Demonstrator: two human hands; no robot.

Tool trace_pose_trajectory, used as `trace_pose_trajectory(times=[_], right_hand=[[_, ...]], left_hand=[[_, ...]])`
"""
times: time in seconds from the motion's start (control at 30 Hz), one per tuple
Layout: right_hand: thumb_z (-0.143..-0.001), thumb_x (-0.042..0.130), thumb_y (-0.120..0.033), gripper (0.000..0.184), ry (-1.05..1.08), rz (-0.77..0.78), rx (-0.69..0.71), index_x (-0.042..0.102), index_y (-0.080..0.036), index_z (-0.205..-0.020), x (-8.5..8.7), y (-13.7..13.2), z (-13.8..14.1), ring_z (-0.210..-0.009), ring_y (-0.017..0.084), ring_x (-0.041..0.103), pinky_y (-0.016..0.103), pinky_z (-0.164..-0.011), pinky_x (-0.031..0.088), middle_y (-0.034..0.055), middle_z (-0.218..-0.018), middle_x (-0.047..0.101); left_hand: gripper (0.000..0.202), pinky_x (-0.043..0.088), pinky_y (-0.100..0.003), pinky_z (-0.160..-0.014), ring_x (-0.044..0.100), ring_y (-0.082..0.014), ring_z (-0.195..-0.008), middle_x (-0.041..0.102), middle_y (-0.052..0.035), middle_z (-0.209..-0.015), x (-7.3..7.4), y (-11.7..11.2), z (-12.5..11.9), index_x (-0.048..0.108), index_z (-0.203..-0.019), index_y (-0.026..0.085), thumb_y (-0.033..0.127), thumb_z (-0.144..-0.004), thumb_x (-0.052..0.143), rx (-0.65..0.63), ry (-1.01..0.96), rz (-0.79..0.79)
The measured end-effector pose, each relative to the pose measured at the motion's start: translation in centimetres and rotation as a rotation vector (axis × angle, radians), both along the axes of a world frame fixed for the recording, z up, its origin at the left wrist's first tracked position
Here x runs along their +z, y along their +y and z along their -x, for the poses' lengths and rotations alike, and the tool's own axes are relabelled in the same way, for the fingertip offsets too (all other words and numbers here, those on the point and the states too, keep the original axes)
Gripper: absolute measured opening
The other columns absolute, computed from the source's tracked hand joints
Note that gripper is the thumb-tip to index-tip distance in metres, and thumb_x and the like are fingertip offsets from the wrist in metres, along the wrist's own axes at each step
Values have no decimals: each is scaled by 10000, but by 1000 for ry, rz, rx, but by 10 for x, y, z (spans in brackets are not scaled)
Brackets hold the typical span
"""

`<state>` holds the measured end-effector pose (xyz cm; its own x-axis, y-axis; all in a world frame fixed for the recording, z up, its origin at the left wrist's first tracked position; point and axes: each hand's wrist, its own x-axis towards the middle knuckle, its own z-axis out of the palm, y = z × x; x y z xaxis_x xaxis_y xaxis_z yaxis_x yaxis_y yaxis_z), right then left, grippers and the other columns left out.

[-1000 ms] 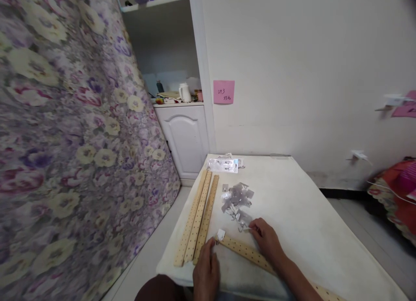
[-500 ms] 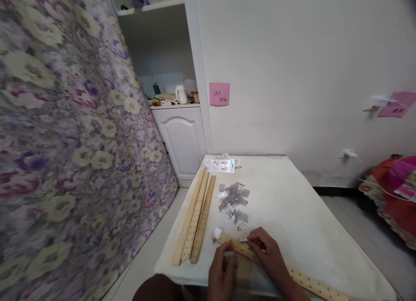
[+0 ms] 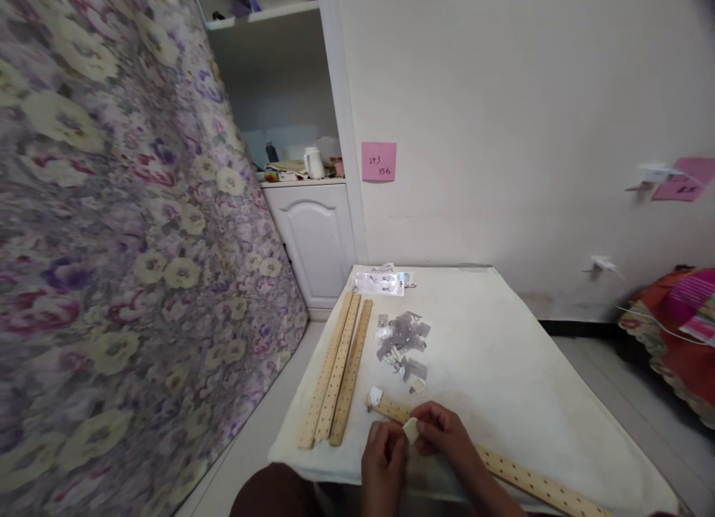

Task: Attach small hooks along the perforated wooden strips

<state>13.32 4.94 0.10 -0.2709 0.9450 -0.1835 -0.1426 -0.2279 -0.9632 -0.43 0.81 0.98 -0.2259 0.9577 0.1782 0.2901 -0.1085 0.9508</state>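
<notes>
Both my hands meet at the near edge of the white table, over a perforated wooden strip that runs off to the right. My left hand and my right hand pinch a small pale square piece between their fingertips. A small white piece sits at the strip's left end. Three more perforated wooden strips lie side by side on the table's left. A heap of small grey metal plates and screws lies just beyond my hands.
A clear plastic packet lies at the table's far edge. A floral mattress leans on the left. A white cabinet with a jug stands behind. A pink note is on the wall. Red fabric is at the right.
My right hand came back from the heap of metal parts to the strip. Both hands closed together and now hold a small pale piece between them.
</notes>
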Motion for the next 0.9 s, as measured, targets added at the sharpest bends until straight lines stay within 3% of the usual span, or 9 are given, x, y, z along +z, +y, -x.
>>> trace_pose_trajectory(times=[0.23, 0.4, 0.5, 0.6, 0.73, 0.9], right_hand=[[-645, 602, -342, 212, -149, -19, -4, 601, -180, -782, -3, 11, 9, -501, 132, 591, 249, -488, 459, -36, -592, 601], [-627, 618, -376, 237, -130, 14, 23, 582, -182, -759, -6, 17, 13, -466, 118, 562, 242, -475, 446, -48, -550, 591], [-616, 652, -466, 343, -43, 28, 76, 578, -180, -789, -7, 16, 11, -474, 114, 556, 246, -489, 450, -41, -565, 603], [-664, 644, -495, 355, -18, -57, 99, 592, -178, -816, -3, 9, 8, -523, 123, 572, 258, -538, 466, -27, -597, 616], [-739, 606, -449, 283, -72, -179, 117, 596, -181, -832, 5, 0, 7, -541, 128, 572, 257, -562, 464, -22, -595, 614], [-755, 591, -402, 224, -82, -234, 86, 604, -189, -824, 10, -5, 8, -551, 133, 562, 263, -568, 456, -26, -592, 598]], left_hand=[[311, 448, -255, -588, 566, -155, -599, 592, 11, -614, -22, 1, -2, 539, -701, 199, 502, -694, 605, -22, -326, 107], [317, 440, -241, -555, 573, -139, -573, 621, 15, -633, -28, 4, -3, 547, -763, 199, 474, -658, 664, -14, -429, 106], [374, 420, -239, -500, 564, -134, -519, 615, 17, -608, -25, 4, 0, 544, -757, 197, 554, -671, 618, 0, -500, 159], [426, 420, -243, -482, 587, -144, -499, 606, 23, -568, -16, 3, 4, 541, -739, 193, 607, -660, 599, -15, -623, 281], [391, 410, -212, -511, 602, -123, -525, 632, 18, -591, -2, 1, 6, 546, -787, 182, 522, -645, 675, -61, -727, 365], [364, 389, -197, -507, 567, -92, -516, 623, 29, -633, 1, 2, 7, 562, -771, 165, 395, -575, 766, -73, -737, 302]])
